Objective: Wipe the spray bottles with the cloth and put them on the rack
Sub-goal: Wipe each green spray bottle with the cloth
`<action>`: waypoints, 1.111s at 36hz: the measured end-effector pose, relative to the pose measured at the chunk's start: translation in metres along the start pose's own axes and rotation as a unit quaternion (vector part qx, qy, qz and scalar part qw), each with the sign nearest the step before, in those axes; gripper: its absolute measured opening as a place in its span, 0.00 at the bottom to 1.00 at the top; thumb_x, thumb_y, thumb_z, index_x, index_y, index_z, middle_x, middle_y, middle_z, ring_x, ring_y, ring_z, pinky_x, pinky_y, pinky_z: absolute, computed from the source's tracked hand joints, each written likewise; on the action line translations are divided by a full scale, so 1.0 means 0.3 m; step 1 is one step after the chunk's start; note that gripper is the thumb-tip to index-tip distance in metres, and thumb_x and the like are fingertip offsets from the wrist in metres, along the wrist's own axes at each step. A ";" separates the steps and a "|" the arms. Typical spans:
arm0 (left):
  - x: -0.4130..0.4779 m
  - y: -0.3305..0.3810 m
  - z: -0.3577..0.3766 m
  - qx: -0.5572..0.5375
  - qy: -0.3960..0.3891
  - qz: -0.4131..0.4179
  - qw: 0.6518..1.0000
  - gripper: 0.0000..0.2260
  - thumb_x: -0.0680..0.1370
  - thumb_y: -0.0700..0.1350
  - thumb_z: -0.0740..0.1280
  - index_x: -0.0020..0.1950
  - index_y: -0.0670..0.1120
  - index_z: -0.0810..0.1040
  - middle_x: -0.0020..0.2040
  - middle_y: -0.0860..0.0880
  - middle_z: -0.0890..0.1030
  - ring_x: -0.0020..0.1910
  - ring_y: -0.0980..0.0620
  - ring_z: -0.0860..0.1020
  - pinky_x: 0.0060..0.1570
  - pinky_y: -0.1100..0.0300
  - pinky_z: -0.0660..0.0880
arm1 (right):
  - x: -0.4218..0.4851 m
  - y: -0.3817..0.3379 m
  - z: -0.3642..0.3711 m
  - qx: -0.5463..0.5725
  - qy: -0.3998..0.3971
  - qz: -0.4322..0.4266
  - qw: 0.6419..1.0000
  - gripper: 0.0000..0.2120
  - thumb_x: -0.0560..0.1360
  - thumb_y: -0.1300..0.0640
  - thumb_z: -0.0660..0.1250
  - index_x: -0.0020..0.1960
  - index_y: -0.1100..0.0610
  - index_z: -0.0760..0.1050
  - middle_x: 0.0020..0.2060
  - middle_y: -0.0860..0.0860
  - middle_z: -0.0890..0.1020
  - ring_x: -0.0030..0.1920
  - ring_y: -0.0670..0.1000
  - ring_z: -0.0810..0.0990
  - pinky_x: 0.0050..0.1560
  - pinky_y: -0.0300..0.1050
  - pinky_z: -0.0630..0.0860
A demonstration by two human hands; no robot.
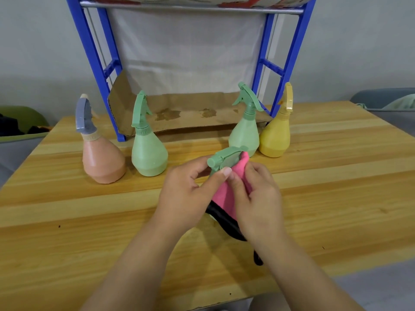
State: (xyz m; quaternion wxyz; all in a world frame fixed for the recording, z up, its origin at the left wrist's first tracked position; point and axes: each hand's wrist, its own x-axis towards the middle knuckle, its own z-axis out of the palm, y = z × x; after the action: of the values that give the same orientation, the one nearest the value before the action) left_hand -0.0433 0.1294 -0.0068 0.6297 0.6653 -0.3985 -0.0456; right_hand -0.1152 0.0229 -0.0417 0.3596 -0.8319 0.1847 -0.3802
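My left hand (186, 187) grips a green spray bottle by its head (225, 158) above the table's middle; the bottle's body is hidden behind my hands. My right hand (258, 189) pinches a pink cloth with a black edge (224, 194) against that bottle. Standing on the wooden table (325, 176) are a peach bottle with a grey trigger (102, 158), a green bottle (148, 153), another green bottle (244, 133) and a yellow bottle (276, 135). Behind them rises the blue rack (107, 70), its bottom shelf lined with brown cardboard (190, 115).
A white cloth hangs at the rack's back (188, 52). The cardboard shows dark stains. A green cushion (20, 120) lies off the table's left edge and a grey-blue item (381, 99) off its right. The table's front edge runs near my forearms.
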 end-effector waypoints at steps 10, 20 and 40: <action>0.013 -0.038 -0.005 -0.067 -0.015 -0.015 0.998 0.11 0.75 0.40 0.67 0.55 0.51 0.80 0.49 0.55 0.85 0.52 0.56 0.82 0.52 0.62 0.76 | 0.073 0.058 -0.072 0.190 -0.165 0.082 0.964 0.21 0.74 0.41 0.61 0.49 0.60 0.78 0.47 0.58 0.79 0.47 0.57 0.79 0.49 0.57 0.75; 0.021 -0.036 -0.015 0.048 0.075 0.015 0.996 0.18 0.73 0.46 0.70 0.56 0.65 0.73 0.54 0.59 0.78 0.58 0.56 0.76 0.57 0.53 0.75 | 0.007 0.043 -0.051 0.180 -0.086 0.053 0.978 0.14 0.74 0.47 0.68 0.35 0.53 0.73 0.32 0.42 0.73 0.34 0.41 0.71 0.36 0.31 0.67; -0.009 0.026 -0.026 0.062 -0.005 -0.012 0.998 0.23 0.69 0.54 0.73 0.63 0.61 0.74 0.46 0.57 0.76 0.47 0.64 0.75 0.48 0.72 0.72 | -0.003 0.011 -0.078 0.070 -0.194 -0.040 0.978 0.08 0.74 0.40 0.60 0.46 0.38 0.77 0.55 0.40 0.70 0.58 0.43 0.70 0.58 0.36 0.69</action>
State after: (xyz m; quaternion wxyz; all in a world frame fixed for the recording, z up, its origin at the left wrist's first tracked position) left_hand -0.0443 0.1381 0.0005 0.5844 0.7076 -0.3961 -0.0313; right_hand -0.1338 0.0104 -0.0339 0.4303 -0.8694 0.0505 -0.2374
